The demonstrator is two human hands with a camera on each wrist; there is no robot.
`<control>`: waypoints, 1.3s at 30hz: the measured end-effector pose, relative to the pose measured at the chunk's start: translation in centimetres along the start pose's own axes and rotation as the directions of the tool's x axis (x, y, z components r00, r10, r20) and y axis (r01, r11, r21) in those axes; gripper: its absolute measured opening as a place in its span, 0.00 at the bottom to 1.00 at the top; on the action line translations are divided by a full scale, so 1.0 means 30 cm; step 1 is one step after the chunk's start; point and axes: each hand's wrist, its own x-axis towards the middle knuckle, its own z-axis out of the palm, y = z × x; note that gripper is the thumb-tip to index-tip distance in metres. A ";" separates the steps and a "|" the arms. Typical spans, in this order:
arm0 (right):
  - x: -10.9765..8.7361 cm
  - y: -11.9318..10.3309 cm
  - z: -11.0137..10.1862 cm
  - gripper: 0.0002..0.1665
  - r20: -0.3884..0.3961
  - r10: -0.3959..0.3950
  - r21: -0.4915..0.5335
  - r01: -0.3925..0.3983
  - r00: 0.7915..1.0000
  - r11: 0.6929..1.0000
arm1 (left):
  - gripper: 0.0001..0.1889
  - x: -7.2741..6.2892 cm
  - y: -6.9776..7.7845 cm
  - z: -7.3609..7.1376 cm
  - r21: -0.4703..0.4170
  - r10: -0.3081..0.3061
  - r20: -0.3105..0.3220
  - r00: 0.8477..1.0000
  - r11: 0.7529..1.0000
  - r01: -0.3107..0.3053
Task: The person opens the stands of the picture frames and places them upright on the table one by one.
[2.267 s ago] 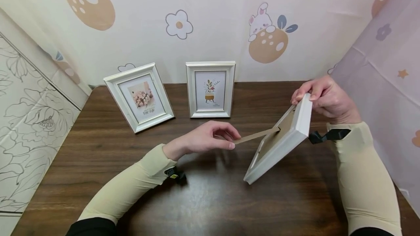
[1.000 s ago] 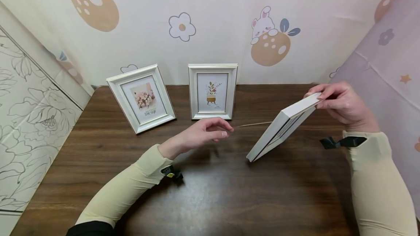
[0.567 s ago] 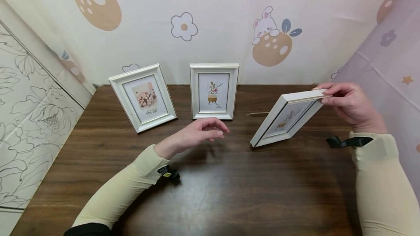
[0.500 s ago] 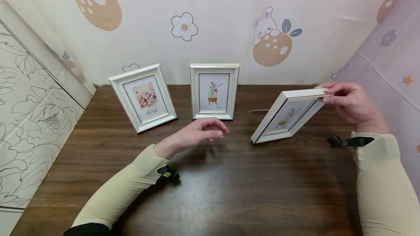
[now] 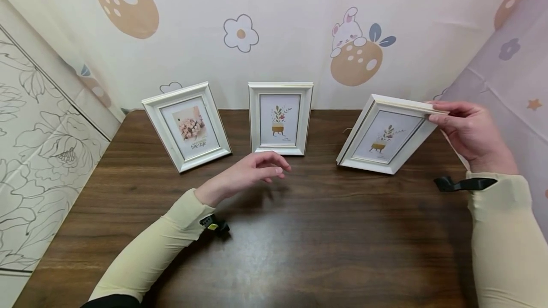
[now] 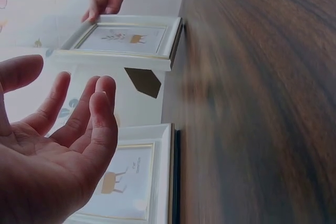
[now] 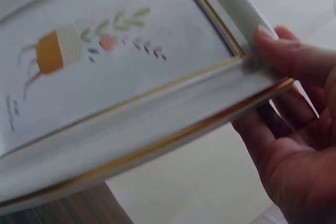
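Observation:
My right hand (image 5: 473, 132) pinches the upper right corner of a white picture frame (image 5: 347, 161) with a gold inner line and a potted-plant print. The frame leans back and faces me at the right of the table. In the right wrist view the thumb (image 7: 294, 56) lies on its front and the fingers are behind. A brown stand leg (image 6: 144, 81) juts out behind it in the left wrist view. My left hand (image 5: 244, 175) hovers over the middle of the table, fingers loosely bent and holding nothing. Just beyond it stands a matching plant-print frame (image 5: 280, 150).
A third white frame (image 5: 205, 159) with a pink-flower picture stands turned at the back left. All rest on a dark wooden table (image 5: 299, 251). A pale printed curtain (image 5: 291, 37) hangs behind its far edge, and another cloth hangs along the right side.
My right hand turned the frame from showing its back to facing me and moved it back and right. My left hand released its stand leg and drew back left.

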 end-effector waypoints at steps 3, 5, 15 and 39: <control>0.004 -0.004 0.004 0.21 -0.054 -0.013 -0.022 0.012 0.998 1.000 | 0.12 -0.005 0.000 -0.009 0.006 0.005 -0.021 1.000 1.000 -0.005; 0.008 -0.007 0.005 0.20 -0.084 -0.016 -0.039 0.013 0.996 0.999 | 0.12 -0.010 -0.001 -0.016 0.004 0.002 -0.036 0.999 1.000 -0.002; 0.030 -0.021 0.001 0.20 -0.278 0.050 -0.096 -0.080 0.959 0.992 | 0.11 -0.034 -0.005 -0.064 0.022 -0.018 -0.070 0.997 1.000 0.019; 0.054 0.007 0.007 0.21 -0.352 0.032 -0.137 -0.085 0.935 0.987 | 0.12 -0.047 0.016 -0.109 0.060 -0.025 -0.124 0.992 0.998 0.033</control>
